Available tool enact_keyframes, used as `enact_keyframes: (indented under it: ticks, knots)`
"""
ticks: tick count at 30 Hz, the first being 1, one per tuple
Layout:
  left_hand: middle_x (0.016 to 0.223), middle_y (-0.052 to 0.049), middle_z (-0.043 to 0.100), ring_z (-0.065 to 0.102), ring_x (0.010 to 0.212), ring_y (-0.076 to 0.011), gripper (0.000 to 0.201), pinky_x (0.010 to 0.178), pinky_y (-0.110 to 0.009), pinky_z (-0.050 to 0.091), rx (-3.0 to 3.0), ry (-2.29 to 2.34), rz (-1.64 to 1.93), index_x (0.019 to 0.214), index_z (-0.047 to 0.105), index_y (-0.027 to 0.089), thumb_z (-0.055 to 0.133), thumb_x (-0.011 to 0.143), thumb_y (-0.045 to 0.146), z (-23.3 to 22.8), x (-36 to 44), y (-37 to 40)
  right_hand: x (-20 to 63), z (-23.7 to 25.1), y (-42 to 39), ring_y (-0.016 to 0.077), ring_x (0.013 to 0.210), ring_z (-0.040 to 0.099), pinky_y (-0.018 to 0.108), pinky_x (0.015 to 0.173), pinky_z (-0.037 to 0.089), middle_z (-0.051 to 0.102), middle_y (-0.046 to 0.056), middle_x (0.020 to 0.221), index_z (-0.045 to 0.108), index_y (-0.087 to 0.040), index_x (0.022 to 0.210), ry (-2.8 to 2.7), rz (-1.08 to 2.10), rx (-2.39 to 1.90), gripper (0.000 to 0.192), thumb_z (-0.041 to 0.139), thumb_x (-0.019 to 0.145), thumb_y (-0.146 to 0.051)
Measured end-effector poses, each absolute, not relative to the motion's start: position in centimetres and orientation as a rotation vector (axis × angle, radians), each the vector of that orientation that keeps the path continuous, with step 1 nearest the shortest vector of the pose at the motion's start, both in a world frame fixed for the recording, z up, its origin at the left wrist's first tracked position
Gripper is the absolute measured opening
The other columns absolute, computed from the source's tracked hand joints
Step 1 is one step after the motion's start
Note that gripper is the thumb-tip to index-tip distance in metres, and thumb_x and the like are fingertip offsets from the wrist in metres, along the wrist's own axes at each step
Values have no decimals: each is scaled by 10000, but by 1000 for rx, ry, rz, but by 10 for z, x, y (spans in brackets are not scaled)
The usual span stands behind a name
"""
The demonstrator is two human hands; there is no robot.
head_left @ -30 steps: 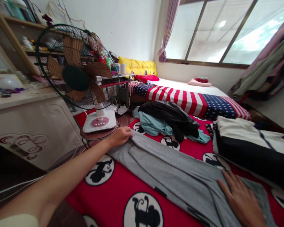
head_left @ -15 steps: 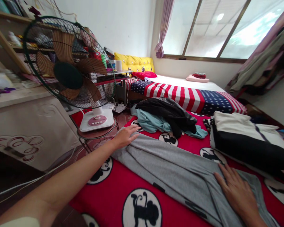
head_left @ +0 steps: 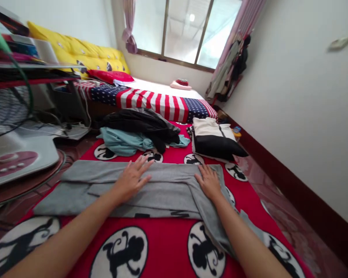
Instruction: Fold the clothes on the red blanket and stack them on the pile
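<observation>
A grey garment, partly folded into a long strip with dark lettering along its near edge, lies across a red blanket with round monkey prints. My left hand rests flat on the strip's middle, fingers spread. Near its right end my right hand presses on the cloth, fingers apart. Below my right forearm, a sleeve-like part of the garment hangs toward me, partly hidden by the arm. Neither hand grasps anything.
Beyond the garment lie a black and teal clothes heap and a folded white-and-black stack. A fan base stands on a stool at left. A bed with a flag-pattern cover is behind; a wall rises at right.
The view has swung to the right. My left hand has moved from the garment's left end to its middle. My right hand still lies on the right part.
</observation>
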State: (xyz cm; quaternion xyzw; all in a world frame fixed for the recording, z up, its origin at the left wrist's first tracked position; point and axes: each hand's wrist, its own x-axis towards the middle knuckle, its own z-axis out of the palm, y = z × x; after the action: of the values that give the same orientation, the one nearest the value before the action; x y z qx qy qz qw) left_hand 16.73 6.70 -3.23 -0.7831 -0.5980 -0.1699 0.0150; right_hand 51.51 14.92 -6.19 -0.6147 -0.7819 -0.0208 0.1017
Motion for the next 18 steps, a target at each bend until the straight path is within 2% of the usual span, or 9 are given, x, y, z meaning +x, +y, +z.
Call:
enact_keyframes:
  ticks: [3, 5, 7, 9, 10, 12, 14, 17, 18]
  knots:
    - [1557, -60, 299, 260, 1427, -320, 536, 1109, -585, 221, -2486, -1799, -435, 1439, 398, 311, 389, 933, 488, -57, 194, 62, 514, -56, 146, 299, 1437, 218, 556, 1143, 140, 317, 119, 1537, 436, -186, 1420, -2201, 196, -1726, 533, 476, 926, -383]
    - [1554, -63, 304, 269, 1421, -332, 537, 1096, -589, 234, -2477, -1774, -430, 1434, 410, 306, 391, 928, 483, -69, 192, 62, 520, -48, 144, 306, 1423, 257, 548, 1146, 156, 366, 116, 1514, 523, -199, 1353, -2126, 403, -1628, 522, 589, 859, -352]
    - [1542, -71, 328, 300, 1407, -337, 540, 1084, -583, 262, -2495, -1720, -464, 1432, 419, 292, 385, 926, 478, -75, 185, 62, 535, -35, 139, 278, 1334, 427, 474, 1113, 297, 515, 94, 1411, 625, -220, 1237, -2077, 541, -1564, 451, 655, 799, -324]
    - [1518, -90, 373, 335, 1388, -343, 545, 1074, -577, 287, -2503, -1674, -515, 1423, 440, 268, 386, 921, 475, -77, 178, 62, 561, -19, 126, 225, 1145, 604, 387, 997, 448, 652, 70, 1243, 665, -226, 1163, -2029, 576, -1562, 367, 627, 809, -316]
    - [1499, -103, 405, 354, 1377, -346, 544, 1072, -572, 297, -2496, -1660, -546, 1411, 460, 251, 390, 918, 471, -77, 177, 61, 576, -12, 117, 207, 1063, 645, 367, 948, 482, 684, 69, 1178, 668, -219, 1151, -1989, 572, -1571, 344, 595, 827, -310]
    - [1450, -130, 471, 402, 1344, -345, 527, 1076, -556, 310, -2476, -1645, -615, 1365, 522, 213, 398, 913, 455, -77, 177, 58, 610, 0, 93, 208, 979, 670, 375, 905, 501, 707, 88, 1108, 670, -198, 1129, -1907, 534, -1608, 332, 576, 827, -298]
    - [1395, -148, 527, 471, 1288, -337, 500, 1080, -533, 328, -2472, -1637, -695, 1298, 586, 182, 401, 911, 439, -77, 179, 56, 641, 5, 66, 227, 947, 670, 394, 892, 498, 719, 101, 1044, 687, -185, 1075, -1870, 532, -1692, 337, 646, 756, -285]
    - [1324, -142, 582, 551, 1195, -306, 449, 1054, -484, 392, -2525, -1616, -836, 1212, 642, 174, 414, 913, 420, -75, 184, 55, 669, -1, 32, 226, 910, 658, 356, 834, 498, 715, 84, 1003, 673, -178, 1079, -1894, 690, -1825, 479, 750, 612, -250]
    - [1301, -135, 596, 564, 1177, -295, 427, 1040, -467, 415, -2549, -1602, -891, 1187, 654, 180, 424, 913, 413, -74, 186, 54, 673, -4, 23, 215, 876, 651, 330, 794, 496, 713, 70, 972, 674, -173, 1051, -1919, 746, -1860, 472, 757, 591, -239]
